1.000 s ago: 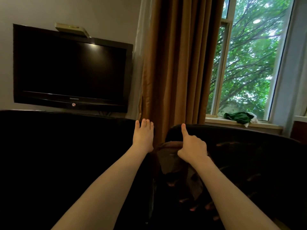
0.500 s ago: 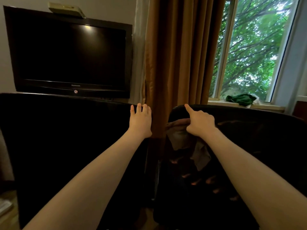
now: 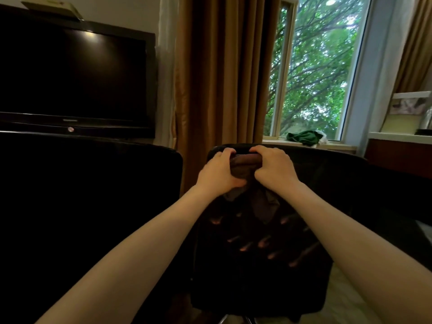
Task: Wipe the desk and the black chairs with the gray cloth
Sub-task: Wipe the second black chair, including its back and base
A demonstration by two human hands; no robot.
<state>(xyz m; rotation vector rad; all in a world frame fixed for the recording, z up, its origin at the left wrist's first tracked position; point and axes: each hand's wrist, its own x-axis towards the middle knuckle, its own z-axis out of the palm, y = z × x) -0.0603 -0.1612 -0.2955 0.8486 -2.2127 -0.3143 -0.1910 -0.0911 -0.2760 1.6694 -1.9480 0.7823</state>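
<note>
Two black chairs stand side by side before the window wall. The left chair is a plain dark slab, and the right chair shows reddish glints across its back. One gray cloth lies bunched over the top edge of the right chair's back, its loose ends hanging down the near face. Two hands are on it. The left hand has its fingers curled over the cloth's left end with the thumb below. The right hand grips the right end the same way, knuckles up. The hands sit close together, with cloth showing in the gap between them.

Behind the left chair is one TV, dark, with a line of lettering on its lower bezel (too small to read) and one flat box on top. One brown curtain hangs between the TV and the one window. One green rag lies on the sill. At far right a counter carries a pale carton, its print blurred.
</note>
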